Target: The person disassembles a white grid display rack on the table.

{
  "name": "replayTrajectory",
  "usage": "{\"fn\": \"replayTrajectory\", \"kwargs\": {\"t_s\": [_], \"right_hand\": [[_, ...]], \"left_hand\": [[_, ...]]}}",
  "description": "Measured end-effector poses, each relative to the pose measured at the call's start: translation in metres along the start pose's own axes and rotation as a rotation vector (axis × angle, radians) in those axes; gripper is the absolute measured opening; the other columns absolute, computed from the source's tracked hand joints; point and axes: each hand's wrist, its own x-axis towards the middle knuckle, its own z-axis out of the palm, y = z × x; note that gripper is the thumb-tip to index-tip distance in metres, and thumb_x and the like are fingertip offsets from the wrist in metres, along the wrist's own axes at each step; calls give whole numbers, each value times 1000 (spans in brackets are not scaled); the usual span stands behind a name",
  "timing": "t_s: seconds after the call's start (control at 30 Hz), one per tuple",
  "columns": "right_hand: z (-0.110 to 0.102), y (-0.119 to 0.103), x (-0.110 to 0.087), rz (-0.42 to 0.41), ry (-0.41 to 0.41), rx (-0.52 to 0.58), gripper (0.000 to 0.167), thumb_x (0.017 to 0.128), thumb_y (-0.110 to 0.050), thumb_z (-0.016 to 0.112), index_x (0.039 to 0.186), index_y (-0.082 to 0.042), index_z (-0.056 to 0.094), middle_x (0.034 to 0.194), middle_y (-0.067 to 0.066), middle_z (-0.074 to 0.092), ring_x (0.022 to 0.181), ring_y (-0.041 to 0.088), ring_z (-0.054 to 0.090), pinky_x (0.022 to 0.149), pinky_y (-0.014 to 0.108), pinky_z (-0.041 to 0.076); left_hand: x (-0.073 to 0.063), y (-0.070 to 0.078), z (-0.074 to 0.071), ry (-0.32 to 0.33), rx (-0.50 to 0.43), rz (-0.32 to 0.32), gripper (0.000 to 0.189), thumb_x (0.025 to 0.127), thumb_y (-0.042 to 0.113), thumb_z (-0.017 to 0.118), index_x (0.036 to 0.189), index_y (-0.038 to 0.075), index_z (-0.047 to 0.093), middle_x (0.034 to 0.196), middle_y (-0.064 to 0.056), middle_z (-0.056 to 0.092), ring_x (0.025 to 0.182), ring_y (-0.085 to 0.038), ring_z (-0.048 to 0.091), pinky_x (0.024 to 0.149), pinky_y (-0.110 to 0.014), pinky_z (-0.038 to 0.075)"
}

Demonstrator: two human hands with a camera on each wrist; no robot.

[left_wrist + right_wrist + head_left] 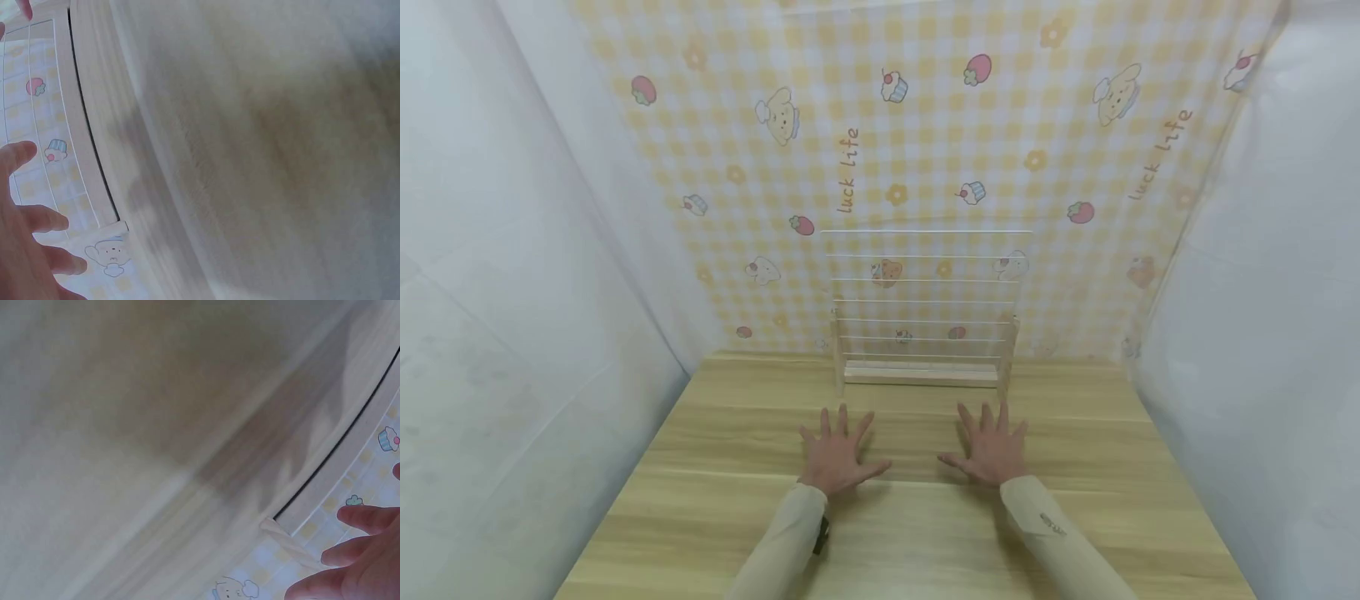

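My left hand (837, 457) is spread palm down over the wooden table (910, 533), fingers straight and apart, holding nothing. To its right, my right hand (992, 450) has the same spread pose, also with nothing in it. Just beyond both hands stands a wooden rack (925, 377) with side posts and several thin white rods strung across it, one above another. In the left wrist view, the fingers (47, 219) overlap the rack's rods. The right wrist view has the fingers (362, 519) beside the rack's post (290, 544).
Behind the rack hangs a yellow checked cloth (925, 150) printed with cupcakes, strawberries and puppies. White sheets wall in the table on the left (512, 292) and right (1262, 292). A small dark object (822, 535) sits at the left sleeve's cuff.
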Motion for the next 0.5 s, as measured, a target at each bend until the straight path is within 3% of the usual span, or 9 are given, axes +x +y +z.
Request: {"fn": "replayTrajectory", "kwargs": {"t_s": [0.1,0.2,0.3,0.5], "right_hand": [[-3,3,4,-10,24,-17,106,77,-93,41,156,-22,35,151,28,45,140,60,35,96,85,33],[-7,6,10,-10,23,-5,106,78,-92,40,156,-21,35,151,29,44,142,59,32,96,86,31],[-16,9,17,0,13,30,103,80,-88,46,156,-19,35,151,31,42,144,60,26,97,87,28],[-43,18,33,-5,45,56,99,82,-82,52,156,-18,34,157,33,31,145,61,22,99,86,28]], "left_hand": [[2,-2,-4,3,5,-2,96,80,89,42,157,32,31,161,-25,32,144,-59,30,96,-89,26],[5,-4,-10,13,-52,-4,95,82,85,46,157,29,31,160,-26,32,143,-60,30,95,-89,26],[10,-9,-15,26,-182,-18,90,87,76,53,157,24,32,160,-27,31,143,-61,29,95,-91,23],[21,-26,-26,44,-450,-106,78,96,60,54,157,19,31,163,-26,27,147,-56,26,102,-89,16]]}}
